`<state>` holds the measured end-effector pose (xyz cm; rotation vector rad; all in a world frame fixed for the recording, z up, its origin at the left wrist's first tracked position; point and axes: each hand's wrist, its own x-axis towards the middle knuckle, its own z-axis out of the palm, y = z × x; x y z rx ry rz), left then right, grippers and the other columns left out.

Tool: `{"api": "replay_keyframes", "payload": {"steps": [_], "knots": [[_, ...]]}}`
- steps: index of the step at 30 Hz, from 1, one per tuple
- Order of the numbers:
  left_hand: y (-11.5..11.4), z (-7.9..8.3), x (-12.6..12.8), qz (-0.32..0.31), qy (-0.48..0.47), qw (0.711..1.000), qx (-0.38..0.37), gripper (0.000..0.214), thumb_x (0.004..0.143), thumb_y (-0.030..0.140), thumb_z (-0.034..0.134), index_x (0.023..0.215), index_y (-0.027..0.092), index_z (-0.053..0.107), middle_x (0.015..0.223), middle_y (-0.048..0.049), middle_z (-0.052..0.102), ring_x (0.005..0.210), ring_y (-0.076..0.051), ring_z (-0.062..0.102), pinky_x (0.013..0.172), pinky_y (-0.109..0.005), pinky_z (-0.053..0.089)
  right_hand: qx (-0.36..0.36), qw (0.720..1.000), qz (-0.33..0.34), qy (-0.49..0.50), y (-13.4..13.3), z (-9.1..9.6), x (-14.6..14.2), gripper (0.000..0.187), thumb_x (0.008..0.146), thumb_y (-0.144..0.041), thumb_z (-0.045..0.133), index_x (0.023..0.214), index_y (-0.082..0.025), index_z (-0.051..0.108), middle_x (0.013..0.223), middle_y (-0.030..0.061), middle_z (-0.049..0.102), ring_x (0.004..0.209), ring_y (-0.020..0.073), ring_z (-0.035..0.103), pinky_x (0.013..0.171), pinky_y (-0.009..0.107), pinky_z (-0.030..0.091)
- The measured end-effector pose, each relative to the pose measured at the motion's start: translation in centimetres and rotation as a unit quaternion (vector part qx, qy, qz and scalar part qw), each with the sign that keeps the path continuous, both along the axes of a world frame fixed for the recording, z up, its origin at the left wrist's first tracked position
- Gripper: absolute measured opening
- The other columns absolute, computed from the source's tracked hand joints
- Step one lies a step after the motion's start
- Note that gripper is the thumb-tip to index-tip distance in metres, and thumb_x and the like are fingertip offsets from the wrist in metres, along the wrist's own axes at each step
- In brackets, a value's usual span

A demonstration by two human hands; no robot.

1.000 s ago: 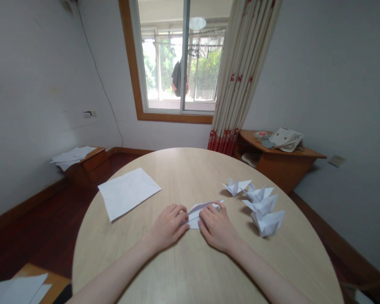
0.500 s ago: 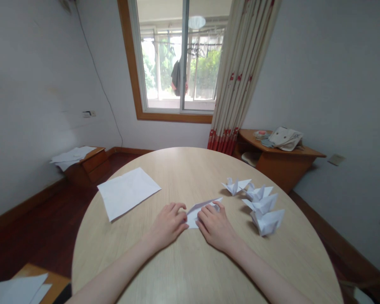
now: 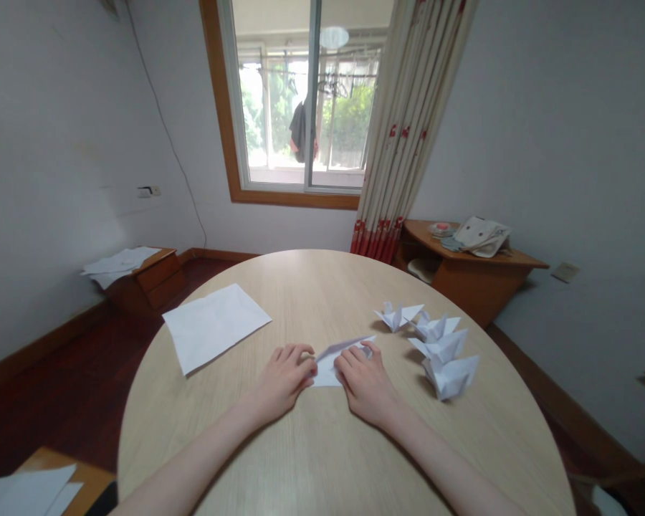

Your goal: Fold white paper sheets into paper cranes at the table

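Note:
A half-folded piece of white paper (image 3: 329,360) lies on the round wooden table (image 3: 312,444) in front of me. My left hand (image 3: 282,380) presses on its left end with curled fingers. My right hand (image 3: 364,383) pinches its right part, fingers bent over a raised flap. Part of the paper is hidden under both hands. Several finished white paper figures (image 3: 439,347) stand in a row just right of my right hand.
A flat stack of white paper sheets (image 3: 213,325) lies on the table's left side. Low wooden cabinets stand left (image 3: 149,271) and right (image 3: 473,269) by the walls. A window and a curtain are behind the table. More paper (image 3: 21,491) lies at the bottom left.
Both hands have stayed on the folded paper, with the fingers shifting slightly along its crease. The view has drifted a little to the right.

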<state>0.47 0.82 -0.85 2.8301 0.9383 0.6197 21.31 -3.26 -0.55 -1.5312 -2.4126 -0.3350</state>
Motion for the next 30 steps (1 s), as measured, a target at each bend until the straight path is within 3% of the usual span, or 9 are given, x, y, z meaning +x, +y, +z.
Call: {"api": "replay_keyframes", "payload": {"steps": [6,12,18,23,30], "knots": [[0.08,-0.45,-0.06,-0.003,0.001,1.000,-0.004,0.020,0.088,0.007,0.048,0.099,0.021,0.053,0.121,-0.0082,0.053,0.109,-0.025,0.048,0.088,-0.042,0.039,0.001,1.000,0.000,0.020,-0.05,0.32,0.19,0.013,0.085,-0.010,0.046,0.087,-0.019,0.055,0.090,0.0052,0.063,0.092,0.0217,0.053,0.097,0.042,0.023],[0.19,-0.29,-0.35,-0.003,-0.008,1.000,-0.024,0.020,0.088,0.009,0.047,0.100,0.022,0.056,0.123,-0.0083,0.051,0.113,-0.026,0.045,0.093,-0.043,0.037,0.011,0.999,0.032,0.039,0.14,0.27,0.51,0.027,0.075,-0.005,0.051,0.099,-0.018,0.055,0.100,0.0066,0.064,0.100,0.0226,0.052,0.097,0.040,0.023],[0.04,0.06,-0.40,-0.019,0.005,1.000,-0.024,0.033,0.090,0.010,0.046,0.114,0.029,0.059,0.130,-0.0079,0.046,0.117,-0.027,0.042,0.096,-0.045,0.035,0.032,0.999,0.028,0.020,0.29,0.07,0.74,0.012,0.083,-0.008,0.050,0.087,-0.017,0.057,0.097,0.0075,0.063,0.095,0.0221,0.052,0.092,0.037,0.027],[0.09,-0.37,-0.36,-0.022,0.050,0.999,-0.005,0.056,0.085,0.002,0.049,0.126,0.040,0.054,0.139,-0.0072,0.039,0.123,-0.030,0.039,0.098,-0.050,0.033,0.020,0.999,0.021,0.028,0.32,0.01,0.88,0.011,0.086,-0.010,0.051,0.084,-0.017,0.059,0.097,0.0071,0.063,0.092,0.0210,0.052,0.091,0.038,0.027],[0.42,-0.30,-0.58,-0.009,0.063,0.998,0.000,0.058,0.082,-0.003,0.050,0.122,0.038,0.059,0.142,-0.0073,0.038,0.126,-0.030,0.036,0.101,-0.052,0.031,-0.031,0.996,0.047,0.067,0.17,0.32,0.89,0.014,0.089,-0.010,0.047,0.090,-0.018,0.059,0.096,0.0060,0.063,0.092,0.0207,0.054,0.086,0.037,0.032]]}}
